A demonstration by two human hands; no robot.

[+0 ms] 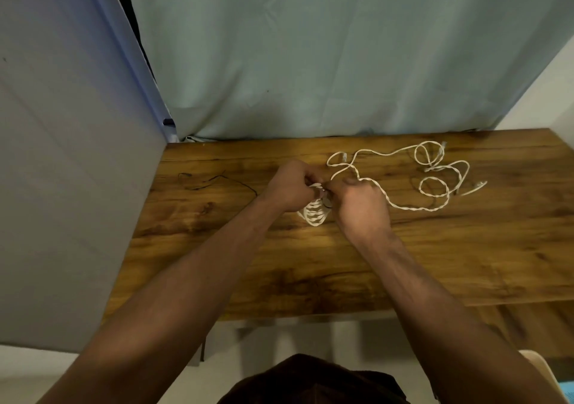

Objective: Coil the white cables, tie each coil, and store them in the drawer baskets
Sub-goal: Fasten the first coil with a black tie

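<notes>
A small coil of white cable hangs between my two hands over the middle of the wooden table. My left hand grips the top of the coil with curled fingers. My right hand pinches at the same spot, where something small and dark sits against the coil. Loose white cable trails from my right hand and lies in loops on the table's right side. No drawer or basket is in view.
A thin black tie or wire lies on the table to the left of my hands. A pale green curtain hangs behind the table, and a grey panel stands along its left edge.
</notes>
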